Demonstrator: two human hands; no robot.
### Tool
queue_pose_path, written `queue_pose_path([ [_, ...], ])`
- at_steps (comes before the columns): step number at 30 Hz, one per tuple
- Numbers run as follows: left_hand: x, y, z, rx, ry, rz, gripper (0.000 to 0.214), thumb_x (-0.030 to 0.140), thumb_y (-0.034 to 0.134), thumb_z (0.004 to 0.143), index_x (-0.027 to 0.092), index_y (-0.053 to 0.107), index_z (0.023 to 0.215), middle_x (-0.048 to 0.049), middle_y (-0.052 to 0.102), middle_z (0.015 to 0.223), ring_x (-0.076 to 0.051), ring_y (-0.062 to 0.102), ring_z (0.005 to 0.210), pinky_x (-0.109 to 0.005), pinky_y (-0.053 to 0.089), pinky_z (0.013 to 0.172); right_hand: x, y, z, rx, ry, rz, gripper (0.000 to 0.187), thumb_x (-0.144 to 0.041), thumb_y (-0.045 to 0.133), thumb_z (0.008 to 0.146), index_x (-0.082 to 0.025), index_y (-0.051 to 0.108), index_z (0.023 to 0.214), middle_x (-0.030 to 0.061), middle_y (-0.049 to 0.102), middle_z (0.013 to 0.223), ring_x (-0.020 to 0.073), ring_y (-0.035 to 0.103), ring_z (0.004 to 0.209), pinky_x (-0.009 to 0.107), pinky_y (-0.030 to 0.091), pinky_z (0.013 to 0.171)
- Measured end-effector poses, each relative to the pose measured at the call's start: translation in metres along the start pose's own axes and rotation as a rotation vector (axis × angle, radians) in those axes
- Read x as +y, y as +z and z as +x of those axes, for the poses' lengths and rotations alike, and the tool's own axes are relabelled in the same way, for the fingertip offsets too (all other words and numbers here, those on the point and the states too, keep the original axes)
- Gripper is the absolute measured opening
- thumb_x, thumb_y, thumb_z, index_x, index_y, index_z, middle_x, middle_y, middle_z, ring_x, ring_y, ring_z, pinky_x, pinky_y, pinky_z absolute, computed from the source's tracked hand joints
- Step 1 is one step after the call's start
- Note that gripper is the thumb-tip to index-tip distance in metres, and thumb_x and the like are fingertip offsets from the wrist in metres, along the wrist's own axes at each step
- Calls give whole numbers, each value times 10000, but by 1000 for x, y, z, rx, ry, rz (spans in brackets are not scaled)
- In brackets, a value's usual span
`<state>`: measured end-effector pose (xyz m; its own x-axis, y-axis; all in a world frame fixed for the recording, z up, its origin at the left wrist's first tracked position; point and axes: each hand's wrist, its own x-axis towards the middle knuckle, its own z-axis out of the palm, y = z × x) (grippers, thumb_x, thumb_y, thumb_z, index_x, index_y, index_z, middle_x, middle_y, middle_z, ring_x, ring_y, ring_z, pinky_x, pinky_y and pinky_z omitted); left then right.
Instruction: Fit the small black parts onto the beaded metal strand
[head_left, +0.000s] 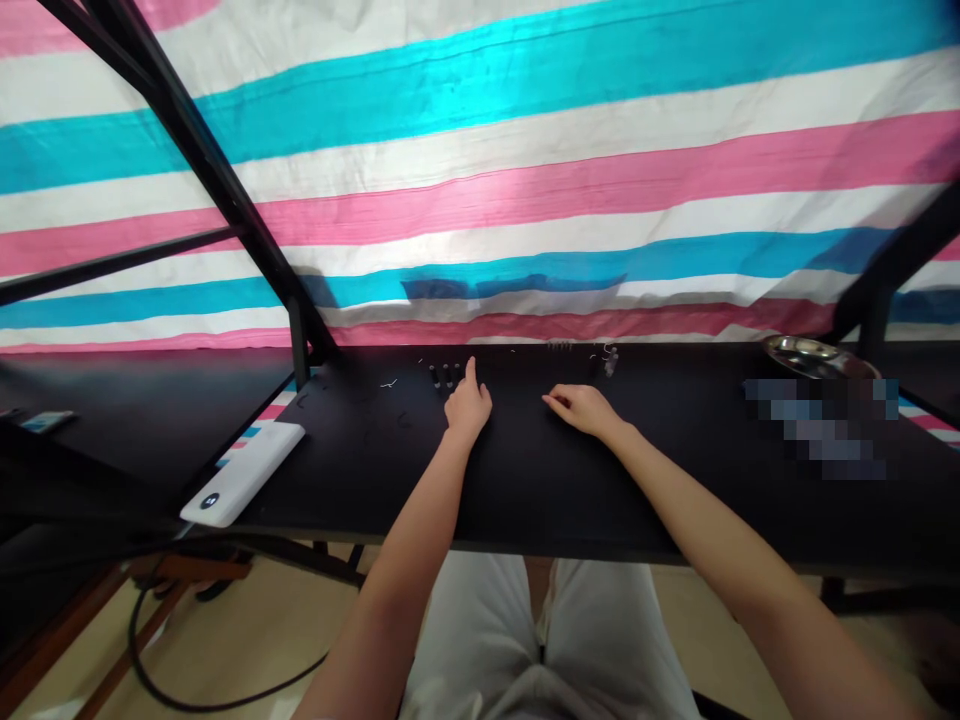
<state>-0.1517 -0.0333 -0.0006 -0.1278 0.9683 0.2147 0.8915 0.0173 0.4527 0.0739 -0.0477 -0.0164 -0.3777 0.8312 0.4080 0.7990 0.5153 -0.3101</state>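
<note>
My left hand (466, 405) rests on the black tabletop (510, 490) with its index finger stretched forward and its thumb apart. Just left of that finger stands a short row of small dark cylinders (448, 376) with lighter tops; my hand may hide part of the row. My right hand (581, 407) lies on the table further right, its fingers curled and pressed together. Whatever it may hold is hidden. Beyond it, near the back edge, are a cluster of small greyish pieces (611, 362) and a line of tiny pale pieces (559, 346).
A white power bank-like box (244, 475) lies at the table's left edge. At the right are a shiny metal dish (821, 357) and a pixelated item (825, 425). Black frame bars (217, 190) and a striped sheet (555, 180) rise behind. White scraps (388, 383) dot the tabletop.
</note>
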Motion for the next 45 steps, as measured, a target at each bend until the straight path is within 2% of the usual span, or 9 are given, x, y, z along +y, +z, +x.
queue_pose_path([
  [6,3,9,1,52,69,-332,194,214,419,864,232,490,1044,-68,641,884,-184,612,722,-279,425,647,-16,10,-5,44,-159,1,311,-378,372,900,-197,625,905,39,666,820,143,609,721,237,424,645],
  [10,17,19,-11,-189,122,-895,110,210,421,853,215,416,963,22,598,758,-52,467,393,-178,352,434,-20,12,-5,143,-96,43,377,-389,379,899,-165,515,1170,80,649,960,171,620,813,268,474,677],
  [13,28,19,-21,-354,123,-1158,152,280,471,828,200,388,928,32,581,731,-34,436,330,-155,264,343,-19,13,-4,209,-72,92,333,-343,349,914,-173,522,1143,83,643,1021,177,628,859,281,491,722],
  [16,34,15,-26,-410,111,-1273,251,340,541,780,191,398,922,24,588,722,-48,465,335,-155,230,312,-18,13,-4,261,-83,110,303,-328,343,917,-177,554,1073,82,655,993,173,638,838,275,499,723],
  [20,33,12,-24,-411,75,-1360,322,385,599,732,171,443,914,22,591,676,-53,466,334,-165,249,311,-17,11,-4,326,-104,97,296,-329,347,916,-172,572,1029,83,667,956,169,647,803,266,505,707],
  [29,29,11,-19,-218,-81,-1284,364,485,603,715,154,455,744,20,584,597,-37,432,306,-163,215,304,-11,9,-4,356,-122,104,292,-311,371,911,-174,554,1093,86,649,1001,166,633,841,271,506,731],
  [33,28,12,-19,-226,-85,-1273,363,471,628,696,153,456,729,15,592,593,-37,431,309,-160,218,306,-14,6,-4,295,-152,137,318,-326,401,905,-179,542,1149,70,642,949,143,618,776,254,500,708],
  [39,30,10,-22,-174,-100,-1270,351,438,645,690,154,442,718,29,576,552,-35,416,301,-158,224,309,-13,10,-3,169,-143,133,272,-344,419,896,-209,635,988,51,625,907,137,604,785,248,490,706],
  [45,32,8,-24,-244,-106,-1231,357,447,646,688,148,455,718,15,592,575,-30,419,312,-159,230,317,-10,12,-2,71,-134,80,281,-381,435,882,-224,637,996,44,605,892,145,594,792,252,479,680],
])
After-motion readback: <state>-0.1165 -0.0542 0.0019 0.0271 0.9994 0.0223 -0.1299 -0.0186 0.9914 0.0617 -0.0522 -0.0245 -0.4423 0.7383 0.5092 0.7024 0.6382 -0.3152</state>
